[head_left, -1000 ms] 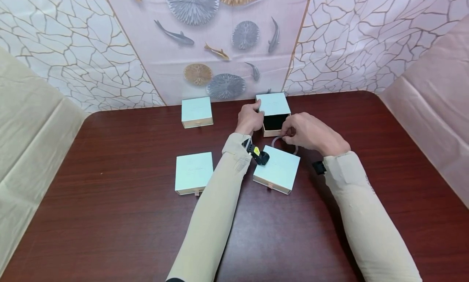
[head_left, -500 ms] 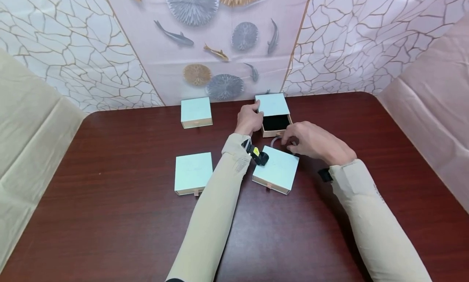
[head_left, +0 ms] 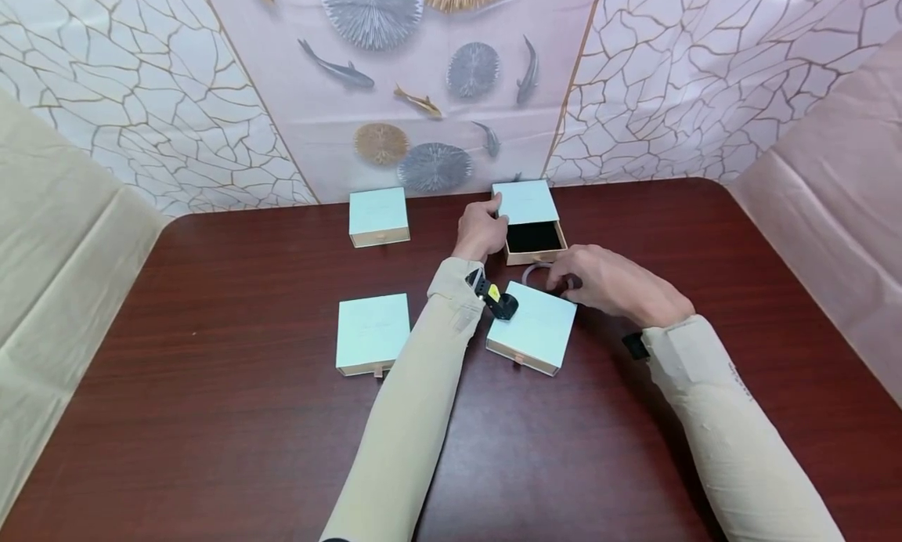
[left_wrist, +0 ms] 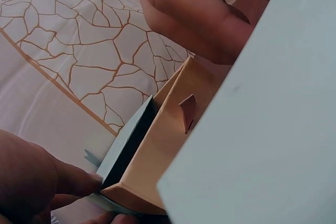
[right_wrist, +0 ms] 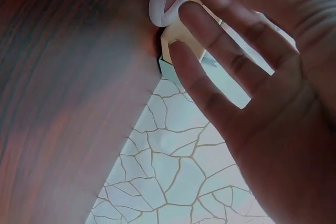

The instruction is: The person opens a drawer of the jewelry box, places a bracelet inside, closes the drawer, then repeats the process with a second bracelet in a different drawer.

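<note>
At the back right stands a pale blue drawer box point(head_left: 524, 201), its black-lined drawer point(head_left: 532, 237) pulled out towards me. My left hand point(head_left: 481, 230) holds the box's outer sleeve by its left side. In the left wrist view, fingers point(left_wrist: 76, 179) press at the sleeve's edge, beside the drawer front and its tab point(left_wrist: 187, 113). My right hand point(head_left: 620, 283) is in front of the drawer with its fingers at a translucent pale bangle point(head_left: 533, 269). The right wrist view shows the bangle point(right_wrist: 160, 6) by the fingertips, the other fingers point(right_wrist: 202, 77) fairly straight; the thumb is hidden there.
A closed pale blue box point(head_left: 539, 323) lies slightly turned just in front of the bangle. Two more closed boxes are on the left, one at the back point(head_left: 378, 211) and one nearer point(head_left: 372, 330). Patterned cloth point(head_left: 437, 80) hangs behind the dark wooden table point(head_left: 211, 385).
My right hand has left the drawer front and moved down and right to the bangle. The drawer shows slightly more of its inside. My left hand has stayed on the sleeve.
</note>
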`<state>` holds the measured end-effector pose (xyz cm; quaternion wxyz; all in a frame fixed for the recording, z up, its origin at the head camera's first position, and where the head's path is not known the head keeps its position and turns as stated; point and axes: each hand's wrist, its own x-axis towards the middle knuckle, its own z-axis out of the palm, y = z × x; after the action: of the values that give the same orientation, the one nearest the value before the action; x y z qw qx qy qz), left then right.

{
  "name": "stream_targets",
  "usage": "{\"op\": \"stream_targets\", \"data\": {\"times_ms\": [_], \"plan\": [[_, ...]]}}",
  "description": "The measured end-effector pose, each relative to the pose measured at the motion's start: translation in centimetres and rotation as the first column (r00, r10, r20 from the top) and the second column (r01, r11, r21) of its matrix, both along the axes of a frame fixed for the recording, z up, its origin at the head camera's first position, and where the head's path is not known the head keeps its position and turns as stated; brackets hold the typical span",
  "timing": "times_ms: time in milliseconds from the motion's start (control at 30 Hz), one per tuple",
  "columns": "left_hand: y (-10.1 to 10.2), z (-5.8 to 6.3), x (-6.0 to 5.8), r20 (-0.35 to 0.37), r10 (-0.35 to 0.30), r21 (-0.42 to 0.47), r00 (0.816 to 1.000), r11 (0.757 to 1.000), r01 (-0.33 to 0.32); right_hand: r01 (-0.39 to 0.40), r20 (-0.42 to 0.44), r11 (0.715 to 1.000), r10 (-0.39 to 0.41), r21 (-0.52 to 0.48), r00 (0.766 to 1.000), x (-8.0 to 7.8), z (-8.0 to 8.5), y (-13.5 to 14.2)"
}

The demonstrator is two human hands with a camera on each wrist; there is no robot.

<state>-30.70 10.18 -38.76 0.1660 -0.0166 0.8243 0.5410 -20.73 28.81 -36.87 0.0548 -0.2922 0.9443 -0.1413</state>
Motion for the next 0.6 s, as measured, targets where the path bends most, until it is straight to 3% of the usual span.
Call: {"op": "stream_targets", "data": {"times_ms": [333,600], "plan": [[-0.09,-0.05,0.28,-0.030,-0.011,0.001,1.000,1.000,0.011,-0.043,0.019,0.999,0.043,-0.009,0.999,-0.26,-0.37,0.07],[-0.42,0.21,0.34,-0.018,-0.028,0.009,0.999,1.000,0.028,-0.015,0.050,1.000,0.014,0.019,0.999,-0.49,-0.56,0.11]]}}
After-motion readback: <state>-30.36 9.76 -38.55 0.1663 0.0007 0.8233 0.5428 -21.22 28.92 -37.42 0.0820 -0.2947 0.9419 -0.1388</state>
